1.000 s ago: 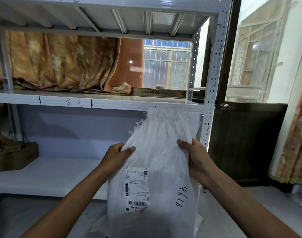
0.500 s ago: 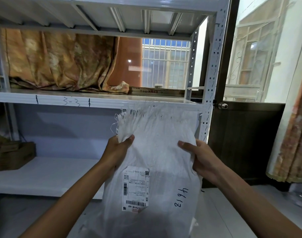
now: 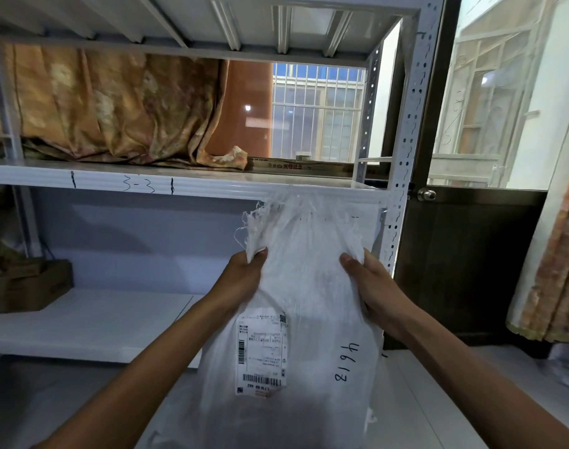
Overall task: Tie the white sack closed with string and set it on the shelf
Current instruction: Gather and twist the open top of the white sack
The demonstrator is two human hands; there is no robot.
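Note:
A white woven sack (image 3: 309,296) stands upright in front of me, with a shipping label and the handwritten number 4618 on its face. Its frayed top edge reaches up to the middle shelf board (image 3: 114,183) of the white metal rack. My left hand (image 3: 241,280) pinches the sack's upper left edge. My right hand (image 3: 370,286) grips the upper right edge. The mouth of the sack is partly bunched between the two hands. No string shows anywhere in view.
The lower shelf board (image 3: 92,322) carries a brown cardboard box (image 3: 30,286) at its far left. A patterned curtain (image 3: 114,105) hangs behind the middle shelf. A perforated rack post (image 3: 403,176) stands right of the sack, with a dark door (image 3: 464,260) beyond it.
Both hands have slid up the sack and gathered its top. The left hand now clutches the frayed left edge, and the mouth looks more bunched than before.

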